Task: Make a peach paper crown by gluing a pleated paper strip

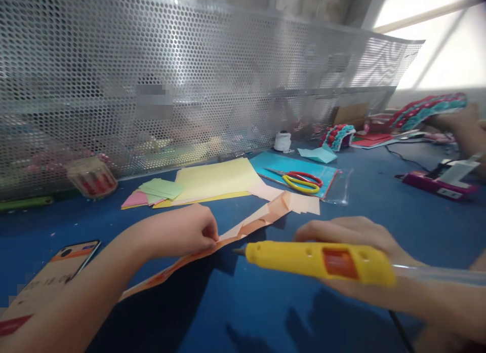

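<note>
Between the fingertips of my left hand (192, 229) is a long folded strip of peach paper (261, 219). The strip runs slantwise, its far end near small peach paper pieces (307, 202) and its near end passing under my left forearm. My right hand (353, 234) grips a yellow glue gun (288, 259) with a clear glue stick (436, 273) out of its back. The gun's dark nozzle points left, just right of my left fingertips and apart from the strip. The gun hides part of my right fingers.
Behind the strip lie yellow sheets (220, 178), green slips (161, 189) and scissors (304, 182) on a blue packet (266, 163). A phone (56, 277) lies left, near a plastic cup (93, 178). A perforated metal screen (190, 79) bounds the back. Right are a purple power strip (436, 186) and another person's hand (451, 122).
</note>
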`<state>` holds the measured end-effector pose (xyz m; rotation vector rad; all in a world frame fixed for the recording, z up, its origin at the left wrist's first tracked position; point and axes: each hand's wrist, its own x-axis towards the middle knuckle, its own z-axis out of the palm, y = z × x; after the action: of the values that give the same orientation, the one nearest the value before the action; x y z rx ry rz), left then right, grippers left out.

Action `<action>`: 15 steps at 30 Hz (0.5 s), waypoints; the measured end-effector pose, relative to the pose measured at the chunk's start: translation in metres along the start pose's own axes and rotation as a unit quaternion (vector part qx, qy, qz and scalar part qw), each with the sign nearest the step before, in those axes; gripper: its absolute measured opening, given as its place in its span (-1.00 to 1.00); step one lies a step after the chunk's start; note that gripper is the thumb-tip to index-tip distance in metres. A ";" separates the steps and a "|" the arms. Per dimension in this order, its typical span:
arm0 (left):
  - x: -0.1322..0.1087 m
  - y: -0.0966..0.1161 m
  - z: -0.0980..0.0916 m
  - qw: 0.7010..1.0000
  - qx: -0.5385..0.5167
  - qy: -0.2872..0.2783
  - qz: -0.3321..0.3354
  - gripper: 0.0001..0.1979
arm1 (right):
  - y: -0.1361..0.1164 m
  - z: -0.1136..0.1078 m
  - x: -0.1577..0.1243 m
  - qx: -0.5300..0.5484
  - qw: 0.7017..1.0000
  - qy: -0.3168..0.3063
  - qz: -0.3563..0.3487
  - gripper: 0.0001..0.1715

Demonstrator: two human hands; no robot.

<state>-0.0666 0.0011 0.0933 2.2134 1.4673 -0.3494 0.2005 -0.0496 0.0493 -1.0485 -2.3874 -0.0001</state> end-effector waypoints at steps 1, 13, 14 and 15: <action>0.000 0.001 0.000 1.000 0.000 0.000 -0.003 -0.77 | -0.001 0.005 0.003 -0.007 1.000 -0.018 -0.008 -0.96; 0.001 0.004 0.000 1.000 0.009 0.001 0.006 -0.76 | 0.000 0.036 0.022 -0.078 0.993 -0.039 -0.074 -0.96; 0.001 0.004 0.000 1.000 0.010 0.000 0.007 -0.75 | 0.000 0.038 0.023 -0.083 0.993 -0.042 -0.077 -0.96; 0.001 0.004 0.001 1.000 0.011 -0.001 0.007 -0.75 | -0.001 0.039 0.025 -0.084 0.992 -0.049 -0.078 -0.96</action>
<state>-0.0629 0.0003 0.0932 2.2399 1.4520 -0.3652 0.1680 -0.0251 0.0270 -0.9524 -2.5889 -0.2134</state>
